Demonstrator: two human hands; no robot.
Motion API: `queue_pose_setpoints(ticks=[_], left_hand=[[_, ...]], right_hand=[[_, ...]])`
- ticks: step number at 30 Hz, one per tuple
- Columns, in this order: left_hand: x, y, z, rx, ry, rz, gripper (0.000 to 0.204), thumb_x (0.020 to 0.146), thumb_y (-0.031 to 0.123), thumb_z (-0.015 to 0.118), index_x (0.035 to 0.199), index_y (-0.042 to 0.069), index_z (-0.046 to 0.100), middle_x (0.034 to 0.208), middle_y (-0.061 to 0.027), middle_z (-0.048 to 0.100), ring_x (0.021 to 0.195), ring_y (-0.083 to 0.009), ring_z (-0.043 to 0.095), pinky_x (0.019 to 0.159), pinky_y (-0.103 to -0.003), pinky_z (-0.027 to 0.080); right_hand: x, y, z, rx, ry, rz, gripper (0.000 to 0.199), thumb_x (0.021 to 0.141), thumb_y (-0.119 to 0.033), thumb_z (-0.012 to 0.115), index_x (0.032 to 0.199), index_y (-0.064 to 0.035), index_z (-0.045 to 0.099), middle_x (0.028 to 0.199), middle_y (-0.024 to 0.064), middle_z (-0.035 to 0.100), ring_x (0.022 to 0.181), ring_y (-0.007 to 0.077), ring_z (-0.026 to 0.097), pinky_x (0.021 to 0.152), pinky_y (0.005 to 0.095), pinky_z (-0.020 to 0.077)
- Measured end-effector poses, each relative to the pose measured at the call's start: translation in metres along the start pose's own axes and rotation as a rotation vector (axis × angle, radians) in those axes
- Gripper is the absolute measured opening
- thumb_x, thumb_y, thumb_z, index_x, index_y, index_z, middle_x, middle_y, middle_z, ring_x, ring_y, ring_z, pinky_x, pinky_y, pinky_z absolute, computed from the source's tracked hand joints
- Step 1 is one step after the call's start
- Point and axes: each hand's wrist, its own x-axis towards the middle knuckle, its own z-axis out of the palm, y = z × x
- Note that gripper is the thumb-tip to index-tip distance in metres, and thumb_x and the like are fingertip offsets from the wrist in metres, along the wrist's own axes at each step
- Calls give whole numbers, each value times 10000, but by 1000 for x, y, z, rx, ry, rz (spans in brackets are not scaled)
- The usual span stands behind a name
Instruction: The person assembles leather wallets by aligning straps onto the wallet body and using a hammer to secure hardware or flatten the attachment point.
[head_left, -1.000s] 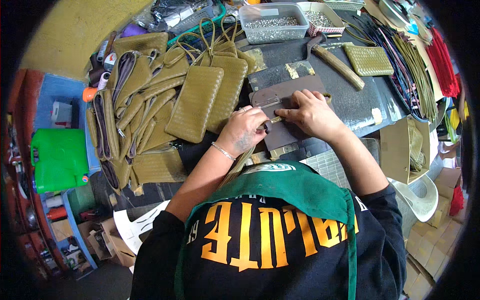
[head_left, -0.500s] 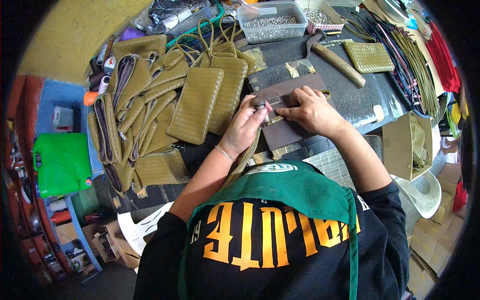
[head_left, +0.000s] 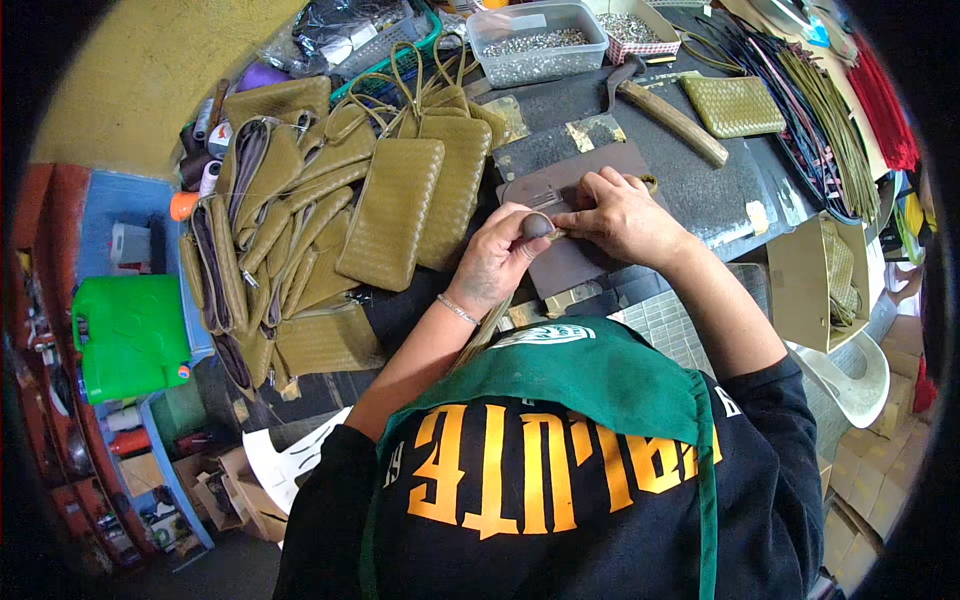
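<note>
Leather (head_left: 560, 265), a flat dark-brown piece with a thin olive strap (head_left: 487, 335) running off its near edge, lies on the dark worktop (head_left: 700, 190) just right of a heap of olive woven pouches (head_left: 330, 230). The left hand (head_left: 500, 255) pinches closed on the strap at the piece's left edge, thumb capped in a dark guard. The right hand (head_left: 620, 215) presses down on the leather, fingers bent.
</note>
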Motion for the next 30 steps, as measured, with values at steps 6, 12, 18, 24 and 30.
queue_pose_setpoints(ticks=[6,12,18,24,30], left_hand=[[2,-1,3,56,15,56,188,746,116,660,883,11,585,851,-82,553,763,-203,530,688,-285,433],[0,-6,2,110,47,62,215,738,145,665,883,10,581,816,-102,569,765,-245,538,684,-301,438],[1,-2,7,67,81,76,235,743,184,664,869,8,571,801,-104,566,741,-247,540,672,-302,439],[-5,-7,5,79,95,20,202,803,218,612,856,28,572,805,-51,544,759,-161,529,697,-267,428],[-6,-5,11,82,103,55,203,792,209,624,857,25,565,804,-49,538,722,-146,519,651,-251,428]], right_hand=[[-1,-2,-2,13,7,11,267,752,-220,563,1000,-276,643,860,26,465,872,210,456,736,354,411],[2,0,-13,60,-54,31,274,752,-244,592,1022,-236,638,898,46,500,903,229,481,768,373,414],[-12,110,-10,52,411,485,403,753,-311,638,1124,-173,561,1024,118,521,979,310,490,845,423,411],[1,129,17,-346,138,767,564,733,-301,635,1247,-229,415,1059,55,440,1033,265,418,834,442,417],[6,158,23,-377,40,748,504,813,-315,528,1273,-164,389,1053,103,475,1040,283,437,777,424,454]])
